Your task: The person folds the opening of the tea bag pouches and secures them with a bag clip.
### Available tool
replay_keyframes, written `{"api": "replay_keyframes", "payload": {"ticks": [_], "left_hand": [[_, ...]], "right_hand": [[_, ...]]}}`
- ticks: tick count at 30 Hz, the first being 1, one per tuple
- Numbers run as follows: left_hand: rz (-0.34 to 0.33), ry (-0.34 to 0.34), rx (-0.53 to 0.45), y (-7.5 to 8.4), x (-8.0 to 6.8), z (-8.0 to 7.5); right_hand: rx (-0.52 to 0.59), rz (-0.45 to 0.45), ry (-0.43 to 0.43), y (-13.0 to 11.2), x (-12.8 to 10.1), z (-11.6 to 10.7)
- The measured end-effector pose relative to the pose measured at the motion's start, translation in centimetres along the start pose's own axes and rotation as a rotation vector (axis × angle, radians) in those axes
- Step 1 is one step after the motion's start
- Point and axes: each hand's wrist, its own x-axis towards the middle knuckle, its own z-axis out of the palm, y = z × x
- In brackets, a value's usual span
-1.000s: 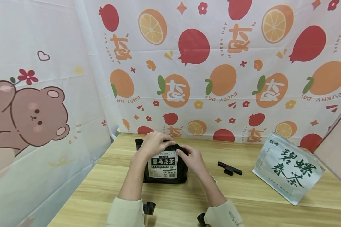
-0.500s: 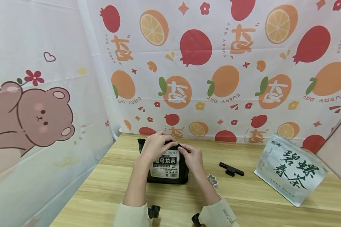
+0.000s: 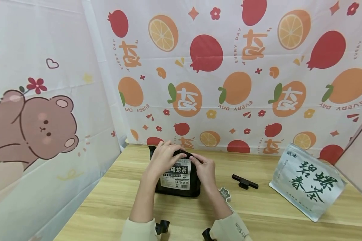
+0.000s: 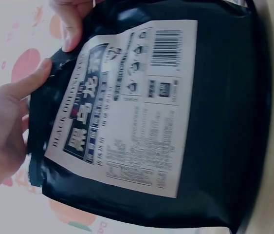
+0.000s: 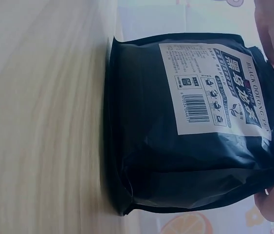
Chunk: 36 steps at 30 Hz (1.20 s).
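Tea bag [image 3: 178, 175] upright — top edge pinched, both hands.

Both hands, left hand [image 3: 164, 157] and right hand [image 3: 205, 169], pinch the top of the black tea bag [image 3: 177, 177]; right of it lie a black clip [image 3: 245, 182] and a silver tea pouch [image 3: 307, 180].

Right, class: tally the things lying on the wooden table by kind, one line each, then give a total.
Tea bags: 2, the black oolong tea bag that the left hand and right hand grip, and the silver-white foil tea bag.
Long black plastic clips: 1.
Small green-and-white stickers: 1.
Total: 4.
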Motion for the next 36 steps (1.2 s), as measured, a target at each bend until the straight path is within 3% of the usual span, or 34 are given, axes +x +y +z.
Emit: {"api": "replay_keyframes", "payload": {"ticks": [5, 11, 18, 25, 27, 33, 36], "left_hand": [[0.04, 0.061, -0.006, 0.5, 0.3, 1.1], [0.021, 0.129, 0.033, 1.1, 0.1, 1.4], [-0.009, 0.197, 0.074, 1.7, 0.2, 2.2], [0.007, 0.298, 0.04, 1.7, 0.1, 3.0], [0.005, 0.279, 0.04, 1.7, 0.0, 2.9], [-0.07, 0.129, 0.038, 2.0, -0.3, 1.8], [-0.087, 0.1, 0.039, 2.0, -0.3, 1.6]], "right_hand": [[0.02, 0.013, -0.003, 0.3, 0.2, -0.8], [0.068, 0.059, -0.082, 0.2, 0.5, -1.1], [0.084, 0.087, -0.097, 0.3, 0.5, -1.4], [0.082, 0.047, -0.075, -3.3, -0.8, -1.9], [0.074, 0.039, -0.08, -3.1, -0.8, -1.9], [0.096, 0.07, -0.117, -0.6, -0.3, -1.7], [0.11, 0.092, -0.127, 0.5, 0.1, -1.6]]}}
